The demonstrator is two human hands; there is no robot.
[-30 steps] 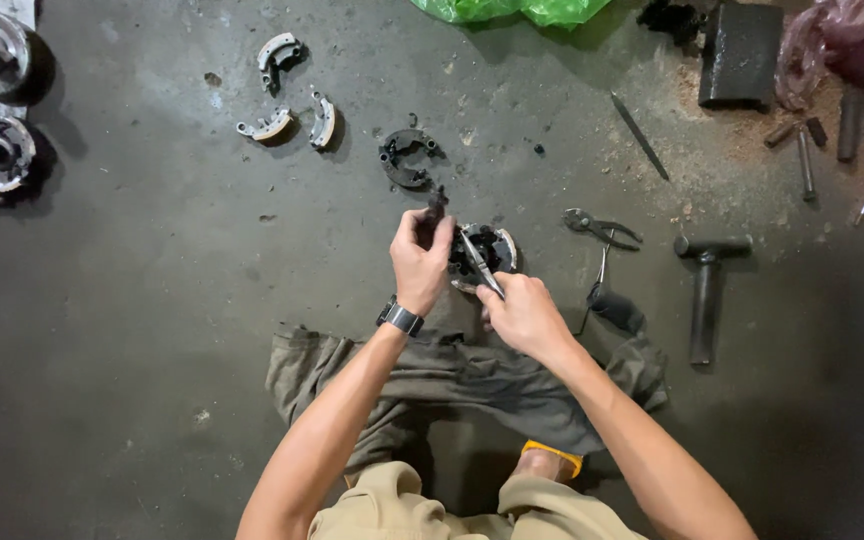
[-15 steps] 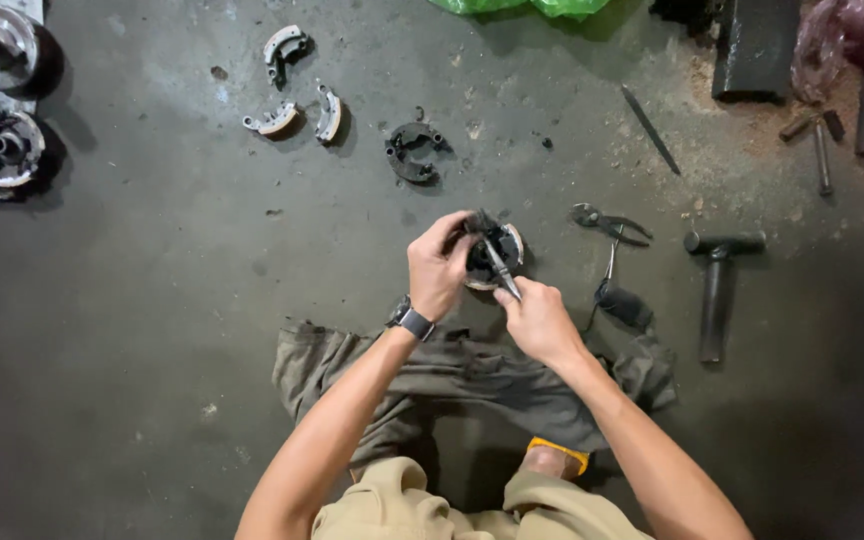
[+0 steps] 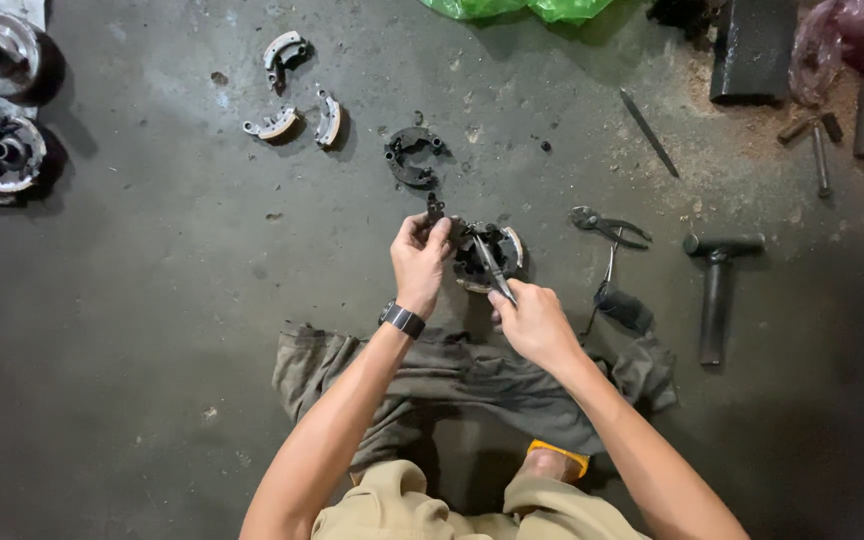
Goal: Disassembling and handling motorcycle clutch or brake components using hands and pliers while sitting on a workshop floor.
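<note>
Head view, single entry. Concrete floor (image 3: 152,330), dark and stained, carries everything.

Item 1: round metal clutch assembly (image 3: 497,252), lying flat on the floor just ahead of the person's knees. Left hand (image 3: 419,262) is closed on a small dark part (image 3: 435,208) at the assembly's left edge, thumb and fingers pinched together. Right hand (image 3: 532,322) is clamped round the handle of a slim tool (image 3: 490,268); whether it is pliers or a driver cannot be told. Tool's long axis runs from the right hand up and leftward, tip resting in the assembly. Assembly lies forward of both hands, between them; left hand is the nearer, touching it, while the right reaches it only through the tool.

Item 2: grey rag (image 3: 452,380), spread under the forearms, near side of the assembly.

Item 3: pliers (image 3: 607,228), lying just right of the assembly; black-handled tool (image 3: 624,308) below them.

Item 4: hammer (image 3: 717,280), further right, handle pointing toward the person.

Item 5: three curved brake shoes (image 3: 297,105), well apart, upper left; dark carrier plate (image 3: 410,155) between them and the assembly.

Item 6: two round metal housings (image 3: 2,150), far left edge.

Item 7: thin rod (image 3: 649,132), angled, upper right.
</note>
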